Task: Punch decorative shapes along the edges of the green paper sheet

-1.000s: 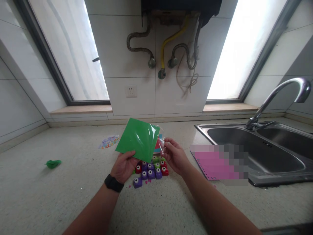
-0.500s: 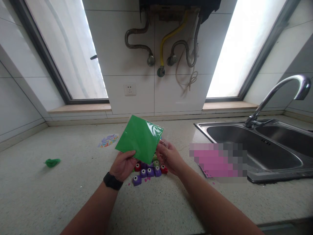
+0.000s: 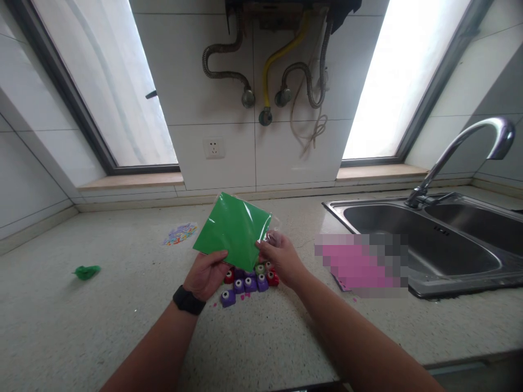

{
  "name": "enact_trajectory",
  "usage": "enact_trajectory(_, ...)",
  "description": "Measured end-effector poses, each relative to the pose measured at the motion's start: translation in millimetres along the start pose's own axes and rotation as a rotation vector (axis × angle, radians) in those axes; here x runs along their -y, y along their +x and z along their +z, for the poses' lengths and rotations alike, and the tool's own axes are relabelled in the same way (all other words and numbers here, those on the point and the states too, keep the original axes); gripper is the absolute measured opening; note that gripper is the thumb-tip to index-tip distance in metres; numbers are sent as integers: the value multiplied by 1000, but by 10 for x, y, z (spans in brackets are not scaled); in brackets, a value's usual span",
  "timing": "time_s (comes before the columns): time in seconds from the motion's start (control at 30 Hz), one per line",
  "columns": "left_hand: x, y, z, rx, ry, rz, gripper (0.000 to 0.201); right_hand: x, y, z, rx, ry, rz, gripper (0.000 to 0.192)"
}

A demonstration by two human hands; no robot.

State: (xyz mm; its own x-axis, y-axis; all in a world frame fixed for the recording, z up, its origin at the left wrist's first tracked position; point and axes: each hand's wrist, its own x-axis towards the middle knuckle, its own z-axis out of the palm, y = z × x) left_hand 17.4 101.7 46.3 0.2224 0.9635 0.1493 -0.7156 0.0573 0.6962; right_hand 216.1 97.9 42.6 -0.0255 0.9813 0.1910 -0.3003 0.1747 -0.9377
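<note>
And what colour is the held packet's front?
The packet shows plain green, in the head view.

The square green paper pack (image 3: 229, 231) shone inside a glossy clear plastic sleeve (image 3: 275, 222). The speckled grey-white stone-like desk (image 3: 90, 326) looked smooth; towards its right edge, the two-bowl silver metal sink (image 3: 449, 261) had a satin sheen.

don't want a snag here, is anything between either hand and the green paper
Only the clear wrapper, which appears to cover the green paper: the left hand grips its lower edge, the right hand its right side. Nothing else visible stands between.
</note>
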Motion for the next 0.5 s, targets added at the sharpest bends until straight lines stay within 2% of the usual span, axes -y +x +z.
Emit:
enact_trajectory(0.2,-11,8,34,17,-3,22,78,-46,41,-47,-57,-27,-13,29)
enact_trajectory(0.5,-5,45,17,20,-15,45,73,-3,37,-49,-113,-6,73,40)
